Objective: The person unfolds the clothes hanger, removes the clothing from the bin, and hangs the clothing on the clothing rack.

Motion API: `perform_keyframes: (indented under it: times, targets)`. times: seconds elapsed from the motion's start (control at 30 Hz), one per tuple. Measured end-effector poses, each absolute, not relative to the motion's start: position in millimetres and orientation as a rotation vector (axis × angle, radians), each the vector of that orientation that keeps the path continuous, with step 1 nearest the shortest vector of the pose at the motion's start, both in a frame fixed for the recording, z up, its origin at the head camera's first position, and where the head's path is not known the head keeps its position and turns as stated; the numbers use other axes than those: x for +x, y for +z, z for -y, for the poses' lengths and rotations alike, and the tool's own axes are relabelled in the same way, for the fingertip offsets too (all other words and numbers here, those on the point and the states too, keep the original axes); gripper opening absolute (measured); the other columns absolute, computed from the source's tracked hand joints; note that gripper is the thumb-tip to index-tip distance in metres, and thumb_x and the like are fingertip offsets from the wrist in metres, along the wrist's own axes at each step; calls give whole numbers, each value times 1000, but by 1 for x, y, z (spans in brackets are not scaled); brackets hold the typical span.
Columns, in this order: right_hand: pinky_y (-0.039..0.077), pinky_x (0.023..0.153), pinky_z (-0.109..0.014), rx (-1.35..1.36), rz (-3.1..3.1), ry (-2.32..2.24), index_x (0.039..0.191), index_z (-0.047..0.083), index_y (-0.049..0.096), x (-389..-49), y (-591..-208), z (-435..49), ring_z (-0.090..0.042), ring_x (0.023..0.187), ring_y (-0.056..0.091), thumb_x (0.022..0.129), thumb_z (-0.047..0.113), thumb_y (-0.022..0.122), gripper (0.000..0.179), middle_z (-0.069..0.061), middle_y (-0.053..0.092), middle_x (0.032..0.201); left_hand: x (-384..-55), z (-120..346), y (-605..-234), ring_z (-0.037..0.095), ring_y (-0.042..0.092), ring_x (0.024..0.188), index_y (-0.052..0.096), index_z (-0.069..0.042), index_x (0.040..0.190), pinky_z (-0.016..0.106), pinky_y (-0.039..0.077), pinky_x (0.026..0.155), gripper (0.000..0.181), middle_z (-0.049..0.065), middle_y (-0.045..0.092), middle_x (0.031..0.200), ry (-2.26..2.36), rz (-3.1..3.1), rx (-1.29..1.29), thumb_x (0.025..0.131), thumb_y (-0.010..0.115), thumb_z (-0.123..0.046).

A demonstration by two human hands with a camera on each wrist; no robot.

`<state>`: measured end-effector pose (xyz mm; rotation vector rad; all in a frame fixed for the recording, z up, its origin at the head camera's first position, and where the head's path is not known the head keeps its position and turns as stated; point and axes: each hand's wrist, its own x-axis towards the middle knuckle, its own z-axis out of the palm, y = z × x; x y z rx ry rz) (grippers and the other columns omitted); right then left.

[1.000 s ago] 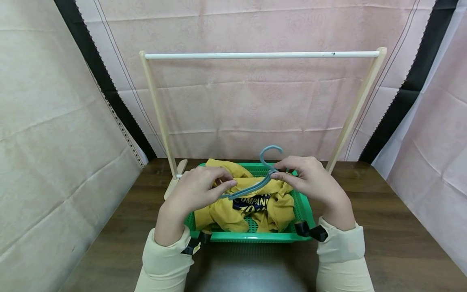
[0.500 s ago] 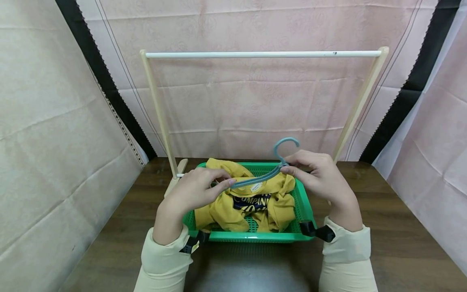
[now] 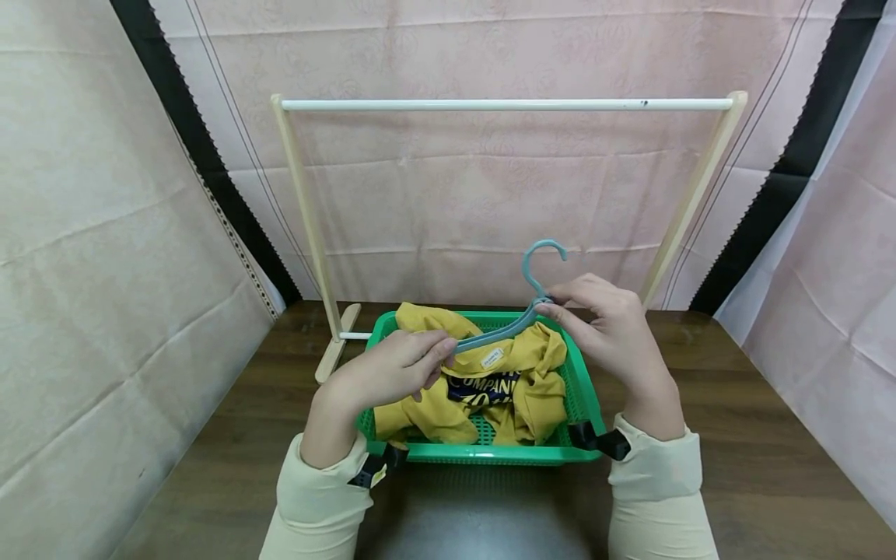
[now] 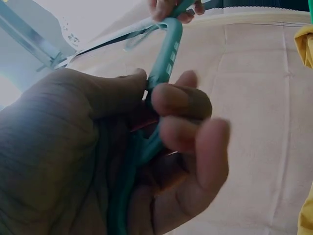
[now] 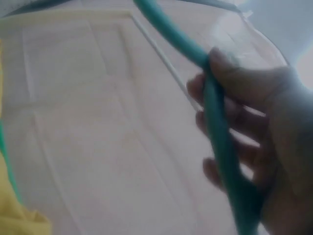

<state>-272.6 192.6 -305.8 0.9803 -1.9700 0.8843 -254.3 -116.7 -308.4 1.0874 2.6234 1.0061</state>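
A blue-green clothes hanger (image 3: pixel 498 334) is held in both hands over a green basket (image 3: pixel 483 456), its hook pointing up. My left hand (image 3: pixel 393 364) grips the hanger's left end; in the left wrist view the thumb and curled fingers close around the hanger (image 4: pixel 165 56). Near the base of the hook, my right hand (image 3: pixel 603 320) pinches it, and the right wrist view shows the fingers around the hanger (image 5: pixel 215 117). A crumpled yellow garment (image 3: pixel 437 416) with a dark printed patch and a white neck label lies in the basket below.
Behind the basket stands a rack with a white crossbar (image 3: pixel 504 105) on pale side posts (image 3: pixel 306 206). The wooden table (image 3: pixel 728 435) carries basket and rack. Pale fabric walls (image 3: pixel 91 257) enclose the back and both sides.
The hanger has risen, its hook ending higher and slightly to the right. My right hand has gone up with it, and my left fingers have curled further around the left end.
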Motion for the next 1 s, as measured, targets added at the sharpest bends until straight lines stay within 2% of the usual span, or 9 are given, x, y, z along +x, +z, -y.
perform_keyframes:
  times: [0.07, 0.17, 0.23, 0.37, 0.43, 0.57, 0.67, 0.83, 1.0]
  targets:
    - [51, 74, -18, 921, 1979, 832, 100, 11, 78, -274, -305, -190, -13, 95, 63, 81, 1, 83, 22, 1, 72, 97, -254, 116, -308, 17, 58, 57, 55, -16, 94, 31, 55, 59, 33, 1, 50, 69, 998, -2622, 1056, 112, 34, -33]
    - [48, 81, -26, 848, 1970, 777, 102, 8, 77, -275, -304, -184, -22, 105, 59, 80, 6, 85, 24, -4, 71, 103, -254, 116, -309, 20, 59, 55, 52, -15, 92, 32, 54, 58, 34, 2, 48, 70, 976, -2634, 1019, 112, 32, -34]
    - [45, 77, -27, 791, 1983, 761, 102, 8, 76, -275, -304, -182, -23, 98, 58, 81, 9, 86, 23, -5, 68, 97, -254, 116, -309, 21, 59, 51, 51, -15, 92, 32, 52, 57, 35, 2, 48, 70, 947, -2654, 1012, 112, 31, -35]
    - [43, 61, -23, 666, 2116, 791, 102, 12, 75, -272, -306, -179, -11, 72, 58, 86, 19, 83, 19, 4, 66, 78, -254, 117, -310, 19, 56, 48, 51, -15, 94, 32, 51, 56, 34, 1, 47, 70, 935, -2673, 1010, 112, 30, -35]
    - [45, 56, -22, 609, 2200, 825, 105, 14, 75, -271, -307, -177, -6, 65, 61, 89, 26, 80, 21, 8, 68, 75, -253, 117, -310, 18, 55, 48, 51, -15, 95, 32, 51, 55, 34, 2, 48, 71, 945, -2673, 998, 112, 30, -35]
    - [53, 60, -30, 509, 2274, 878, 112, 15, 75, -270, -309, -171, -10, 72, 70, 90, 41, 77, 35, 4, 74, 81, -250, 114, -310, 19, 58, 53, 51, -15, 98, 33, 54, 57, 33, 5, 53, 76, 1000, -2613, 973, 112, 29, -35]
    - [57, 61, -36, 442, 2264, 899, 108, 14, 75, -269, -309, -166, -14, 74, 72, 87, 48, 77, 40, 1, 76, 82, -247, 109, -310, 20, 63, 59, 52, -15, 101, 32, 57, 58, 30, 7, 57, 81, 1042, -2533, 1003, 112, 31, -32]
    - [58, 58, -39, 435, 2230, 868, 100, 11, 75, -270, -309, -160, -19, 73, 74, 86, 42, 80, 35, -4, 76, 80, -244, 99, -311, 14, 63, 65, 55, -16, 102, 28, 55, 61, 25, 1, 62, 82, 991, -2466, 1123, 112, 37, -31]
    - [55, 54, -28, 495, 2198, 902, 109, 11, 76, -270, -310, -160, -13, 67, 72, 92, 29, 76, 25, -1, 75, 78, -245, 95, -312, 8, 55, 62, 62, -21, 106, 27, 48, 60, 20, -5, 64, 83, 900, -2501, 1218, 109, 46, -32]
